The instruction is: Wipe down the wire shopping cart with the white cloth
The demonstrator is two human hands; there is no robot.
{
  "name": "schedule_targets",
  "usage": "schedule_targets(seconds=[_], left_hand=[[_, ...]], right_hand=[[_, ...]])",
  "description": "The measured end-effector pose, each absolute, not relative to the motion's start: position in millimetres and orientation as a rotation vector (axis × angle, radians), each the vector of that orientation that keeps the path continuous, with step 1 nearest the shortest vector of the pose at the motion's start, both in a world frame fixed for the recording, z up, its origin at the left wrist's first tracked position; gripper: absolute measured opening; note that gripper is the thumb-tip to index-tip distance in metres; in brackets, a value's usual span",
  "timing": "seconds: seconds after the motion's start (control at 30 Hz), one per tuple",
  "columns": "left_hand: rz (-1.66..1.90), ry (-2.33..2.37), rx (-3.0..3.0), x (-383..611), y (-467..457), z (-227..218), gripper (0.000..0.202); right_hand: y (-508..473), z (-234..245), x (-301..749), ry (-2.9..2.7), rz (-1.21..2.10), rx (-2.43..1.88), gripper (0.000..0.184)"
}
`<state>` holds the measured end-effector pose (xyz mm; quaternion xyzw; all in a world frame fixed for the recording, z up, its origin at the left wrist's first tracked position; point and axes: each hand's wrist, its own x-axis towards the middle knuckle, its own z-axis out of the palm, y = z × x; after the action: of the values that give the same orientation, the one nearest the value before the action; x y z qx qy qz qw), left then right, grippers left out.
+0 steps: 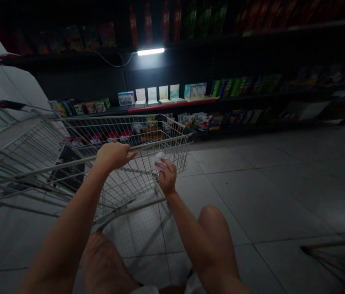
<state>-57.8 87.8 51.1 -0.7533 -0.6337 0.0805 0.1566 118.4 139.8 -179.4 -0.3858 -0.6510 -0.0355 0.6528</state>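
Observation:
A metal wire shopping cart [123, 179] stands before my knees, its front end toward the right. My left hand [114, 155] is closed over the cart's top side rail. In my right hand [168, 175] is a crumpled white cloth or tissue [160, 158], pinched against the wire side near the front corner. Whether it is fabric or paper, I cannot tell. A dark box-like object [68, 165] shows through the wires at the left; a brown item shows behind the front part of the cart.
Dark shelves [172, 107] run across the back, with bottles, boxes and booklets on them. A lit tube lamp [150, 52] hangs under the upper shelf. More cart frames [10, 134] stand at the left. A thin-legged dark object [331, 247] lies at the lower right on the tiled floor [252, 183].

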Motion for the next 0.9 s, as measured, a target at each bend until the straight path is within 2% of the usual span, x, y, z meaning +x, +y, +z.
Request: schedule_targets(seconds=[0.13,0.23,0.47,0.57,0.7,0.9], left_hand=[[0.245,-1.797,-2.121,-59.2,86.2,50.6,0.054],[0.249,-1.786,-2.132,-61.8,83.1,50.4,0.054],[0.233,-1.759,-2.156,-67.1,78.7,49.8,0.069],[0.221,-1.760,-2.147,-67.9,81.0,48.9,0.072],[0.214,-1.741,-2.129,-72.5,82.5,49.0,0.072],[0.299,-1.762,-2.126,-94.5,79.2,51.8,0.074]], right_hand=[[141.6,-100.5,112.2,-1.605,-0.176,-0.781,0.045],[166.9,-71.8,121.2,-1.850,-0.292,-0.676,0.043],[221.6,-98.4,207.6,-1.551,-0.161,-1.056,0.045],[208.7,-97.1,181.8,-1.543,-0.190,-1.026,0.045],[193.7,-83.2,150.8,-1.844,-0.250,-0.822,0.047],[226.8,-92.8,230.3,-1.772,-0.163,-1.040,0.051]])
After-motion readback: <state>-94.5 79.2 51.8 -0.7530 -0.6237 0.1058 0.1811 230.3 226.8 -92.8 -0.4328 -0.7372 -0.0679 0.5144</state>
